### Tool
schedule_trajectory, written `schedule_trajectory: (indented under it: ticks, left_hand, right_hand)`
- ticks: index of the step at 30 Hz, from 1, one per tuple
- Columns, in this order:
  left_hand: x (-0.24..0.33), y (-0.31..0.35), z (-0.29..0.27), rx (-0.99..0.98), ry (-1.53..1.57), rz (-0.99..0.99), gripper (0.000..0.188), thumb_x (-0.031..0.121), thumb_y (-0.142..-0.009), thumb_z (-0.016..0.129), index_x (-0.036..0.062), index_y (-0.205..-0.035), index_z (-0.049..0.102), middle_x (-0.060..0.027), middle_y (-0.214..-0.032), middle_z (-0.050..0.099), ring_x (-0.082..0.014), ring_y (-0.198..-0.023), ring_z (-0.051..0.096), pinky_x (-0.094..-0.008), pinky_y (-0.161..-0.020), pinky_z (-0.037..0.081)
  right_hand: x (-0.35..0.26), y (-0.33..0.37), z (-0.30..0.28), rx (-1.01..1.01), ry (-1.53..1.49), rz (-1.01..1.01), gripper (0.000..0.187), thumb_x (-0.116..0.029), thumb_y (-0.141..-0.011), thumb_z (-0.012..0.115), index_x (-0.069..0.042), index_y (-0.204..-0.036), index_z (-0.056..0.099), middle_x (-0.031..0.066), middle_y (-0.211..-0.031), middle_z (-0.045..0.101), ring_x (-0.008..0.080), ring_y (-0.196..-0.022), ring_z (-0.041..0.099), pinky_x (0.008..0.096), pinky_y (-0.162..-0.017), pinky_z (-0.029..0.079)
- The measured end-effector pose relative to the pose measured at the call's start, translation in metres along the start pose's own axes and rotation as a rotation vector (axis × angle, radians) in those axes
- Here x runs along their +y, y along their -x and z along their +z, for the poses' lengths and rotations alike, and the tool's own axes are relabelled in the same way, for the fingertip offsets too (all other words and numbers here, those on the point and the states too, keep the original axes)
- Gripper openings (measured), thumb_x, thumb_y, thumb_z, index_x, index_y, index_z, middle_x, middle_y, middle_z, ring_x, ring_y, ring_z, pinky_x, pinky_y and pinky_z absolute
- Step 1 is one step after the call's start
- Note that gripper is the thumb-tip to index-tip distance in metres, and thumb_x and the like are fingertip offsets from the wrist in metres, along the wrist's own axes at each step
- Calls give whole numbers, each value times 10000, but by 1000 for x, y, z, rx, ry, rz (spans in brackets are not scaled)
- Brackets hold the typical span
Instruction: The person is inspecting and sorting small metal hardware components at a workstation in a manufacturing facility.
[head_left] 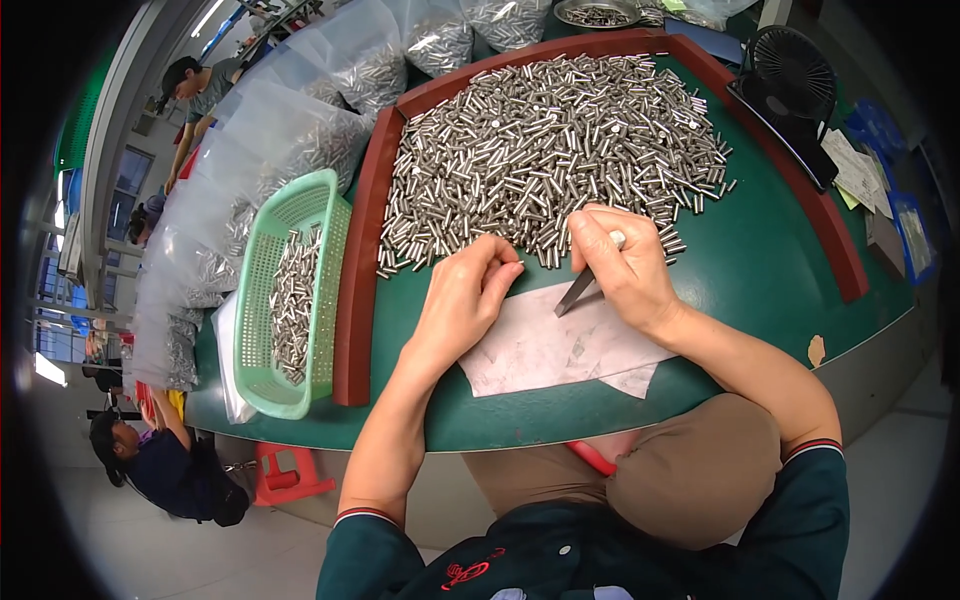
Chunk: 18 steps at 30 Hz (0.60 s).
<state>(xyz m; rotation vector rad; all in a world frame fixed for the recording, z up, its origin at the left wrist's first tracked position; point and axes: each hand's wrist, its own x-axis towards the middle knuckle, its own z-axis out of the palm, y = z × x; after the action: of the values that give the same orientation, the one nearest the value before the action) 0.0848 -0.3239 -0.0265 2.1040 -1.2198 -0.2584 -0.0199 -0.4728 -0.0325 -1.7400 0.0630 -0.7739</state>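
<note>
A wide pile of short, shiny metal pins (550, 150) covers the far part of the green table. At its near edge my left hand (462, 300) is closed in a pinch, thumb against curled fingers. Whatever is at those fingertips is too small to make out. My right hand (628, 270) is wrapped round a flat file (574, 294), whose pale round handle end sticks up by the thumb. Its dark blade slants down toward a stained whitish cloth (560, 350). That cloth lies flat on the table between my forearms, with one corner folded out.
Dark red rails (358, 290) border the table. Left of them stands a green perforated basket (250, 330) holding more pins. Clear bags of pins (300, 150) line the left and back. A black fan (790, 75) stands at the back right. Co-workers (175, 455) are at the left.
</note>
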Motion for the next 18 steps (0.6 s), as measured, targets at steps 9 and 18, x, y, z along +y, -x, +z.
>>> schedule_trajectory:
  ticks: [9, 18]
  left_hand:
    - [-10, 0, -1, -285, 1319, -308, 93, 120, -826, 557, 73, -900, 525, -23, -778, 533, -39, -534, 327, -167, -468, 258]
    - [-15, -1, 4, -357, 1399, -321, 88, 111, -817, 567, 74, -885, 526, -27, -804, 530, -48, -559, 339, -174, -490, 277]
  right_hand:
    - [-7, 0, -6, 39, 60, -111, 293, -77, -799, 475, 15, -523, 440, 94, -475, 429, 198, -417, 418, 313, -425, 317]
    - [-7, 0, -7, 54, 52, -86, 289, -76, -793, 479, 17, -524, 431, 91, -468, 417, 193, -409, 404, 314, -416, 308]
